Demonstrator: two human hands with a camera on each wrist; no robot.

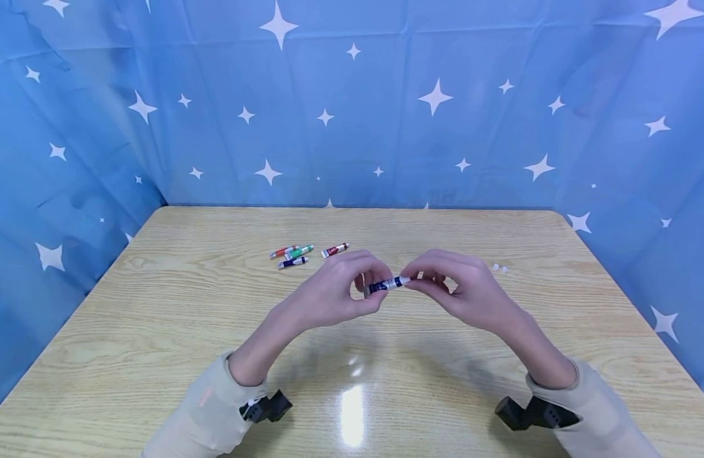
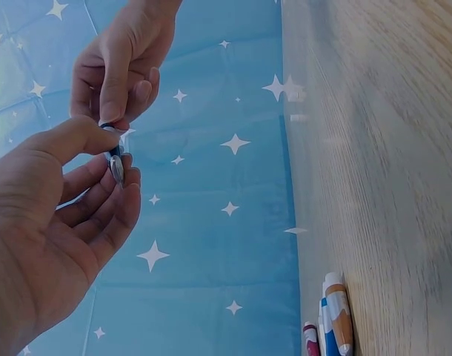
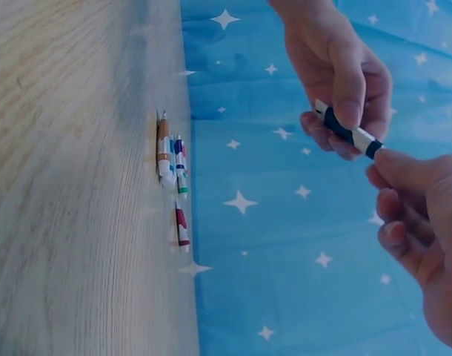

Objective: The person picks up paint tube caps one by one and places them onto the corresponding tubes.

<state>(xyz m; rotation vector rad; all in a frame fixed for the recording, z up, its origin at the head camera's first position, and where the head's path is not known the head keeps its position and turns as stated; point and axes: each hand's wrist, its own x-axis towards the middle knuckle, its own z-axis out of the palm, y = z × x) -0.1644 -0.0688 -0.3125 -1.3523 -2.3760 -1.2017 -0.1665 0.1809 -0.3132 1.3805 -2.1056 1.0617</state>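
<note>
A small dark blue and white paint tube (image 1: 379, 286) is held over the middle of the table, lying nearly level between both hands. My left hand (image 1: 335, 292) grips its body between thumb and fingers. At the white-tipped end, my right hand (image 1: 469, 286) pinches the tube's cap with thumb and fingertips. In the left wrist view the flat silvery end of the tube (image 2: 116, 169) sticks out past the left fingers. The right wrist view shows the tube's dark band (image 3: 334, 124) beside the left thumb, while the right fingertips cover the cap.
Beyond my left hand lie an orange-red tube (image 1: 284, 252), a green tube (image 1: 300, 252), a dark blue tube (image 1: 293, 263) and a dark red tube (image 1: 335, 250). Small white pieces (image 1: 503, 269) lie right of my right hand. A starred blue curtain (image 1: 352, 127) borders the wooden table (image 1: 157, 305).
</note>
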